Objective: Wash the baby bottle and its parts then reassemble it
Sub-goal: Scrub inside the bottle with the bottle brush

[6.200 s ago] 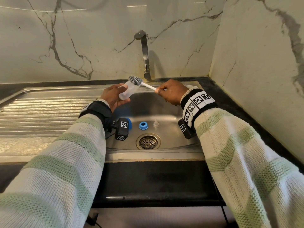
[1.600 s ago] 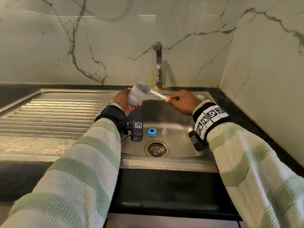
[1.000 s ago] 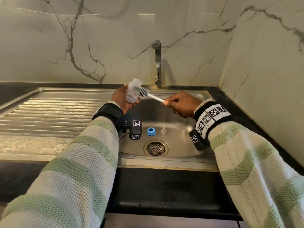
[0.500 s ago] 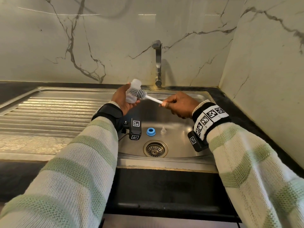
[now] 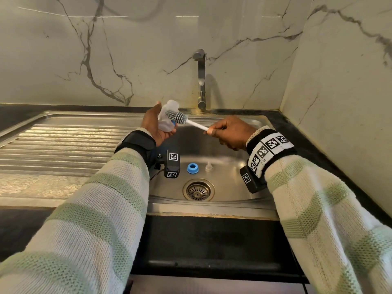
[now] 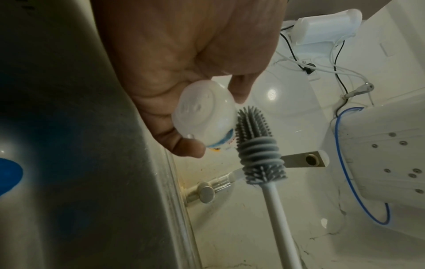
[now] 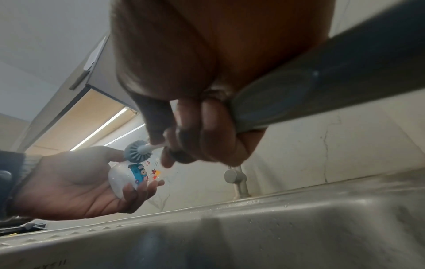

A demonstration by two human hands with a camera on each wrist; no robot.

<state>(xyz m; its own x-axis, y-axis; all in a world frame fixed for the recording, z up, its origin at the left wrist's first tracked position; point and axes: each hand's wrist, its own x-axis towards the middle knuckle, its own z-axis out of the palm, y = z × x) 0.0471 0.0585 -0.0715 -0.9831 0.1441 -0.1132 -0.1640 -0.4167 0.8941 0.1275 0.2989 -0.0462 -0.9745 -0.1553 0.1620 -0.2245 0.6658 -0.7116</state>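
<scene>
While the ribbed drainboard (image 5: 53, 145) lies far left on the worktop, the left hand (image 5: 156, 126) sits over the sink (image 5: 229, 172) basin's back left, fingers curled round a translucent baby bottle (image 5: 167, 118) with a blue cartoon print, bottle tilted, base toward the wrist camera. Grey silicone bottle brush (image 5: 180, 118) head lies against the outside of the bottle, its white handle running right to the right hand (image 5: 230, 132), which grips the handle end with fingers clenched round it. Below, on the basin floor: blue collar ring (image 5: 192, 168), then clear nipple (image 5: 209, 167) just beside it, drain (image 5: 198, 190) in front of both. Tap (image 5: 200, 79) stands behind, no water running that I can see
</scene>
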